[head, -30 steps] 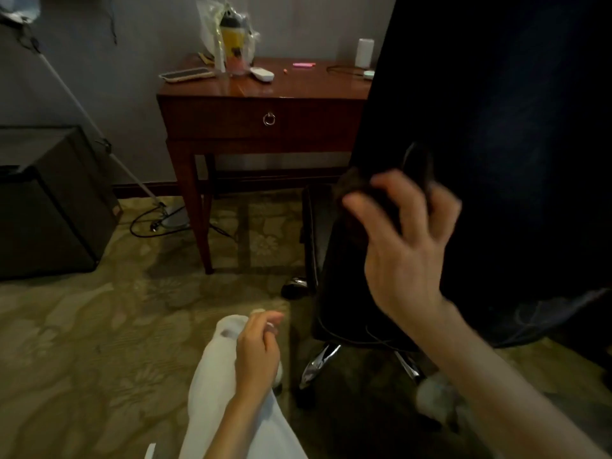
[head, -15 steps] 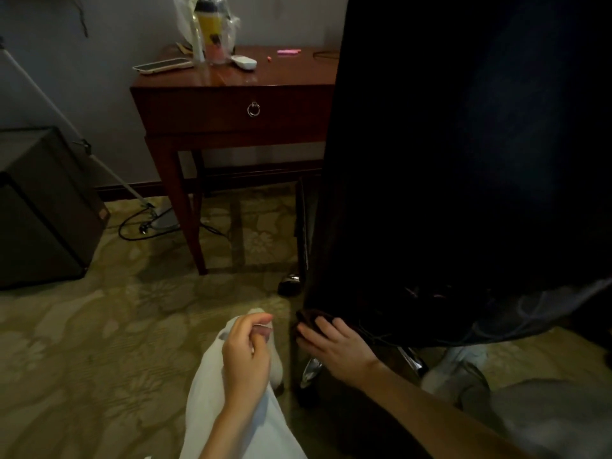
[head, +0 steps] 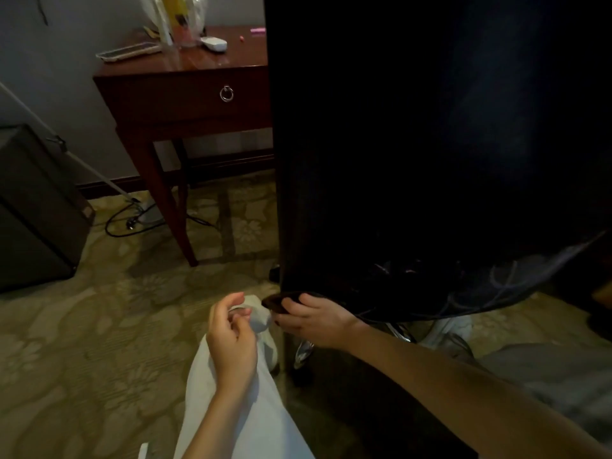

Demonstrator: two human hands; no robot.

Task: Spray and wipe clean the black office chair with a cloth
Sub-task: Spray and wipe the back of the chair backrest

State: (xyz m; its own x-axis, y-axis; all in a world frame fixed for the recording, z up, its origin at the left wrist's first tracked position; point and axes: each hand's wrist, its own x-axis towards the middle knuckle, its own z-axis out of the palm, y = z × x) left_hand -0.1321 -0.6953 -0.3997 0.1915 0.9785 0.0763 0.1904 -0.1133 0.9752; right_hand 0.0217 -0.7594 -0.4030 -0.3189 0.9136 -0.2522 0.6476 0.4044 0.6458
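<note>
The black office chair [head: 414, 144] fills the right half of the view, its tall back turned toward me. My right hand [head: 314, 321] grips a dark cloth [head: 278, 300] and holds it against the lower left corner of the chair back. Just left of it, my left hand [head: 231, 339] rests on my knee in white trousers, fingers loosely curled, with nothing plainly in it. Below the cloth, a chrome leg of the chair base [head: 303, 351] shows.
A dark wooden desk [head: 185, 91] stands behind the chair, carrying a yellow bottle in a clear bag [head: 178, 14], a phone and small items. A black cabinet [head: 36, 207] stands at the left. A cable [head: 132, 220] and a white pole [head: 66, 154] lie by the desk leg on patterned carpet.
My right hand has come down with the cloth from the middle of the chair back's left edge to its bottom corner. The left hand has stayed on my knee.
</note>
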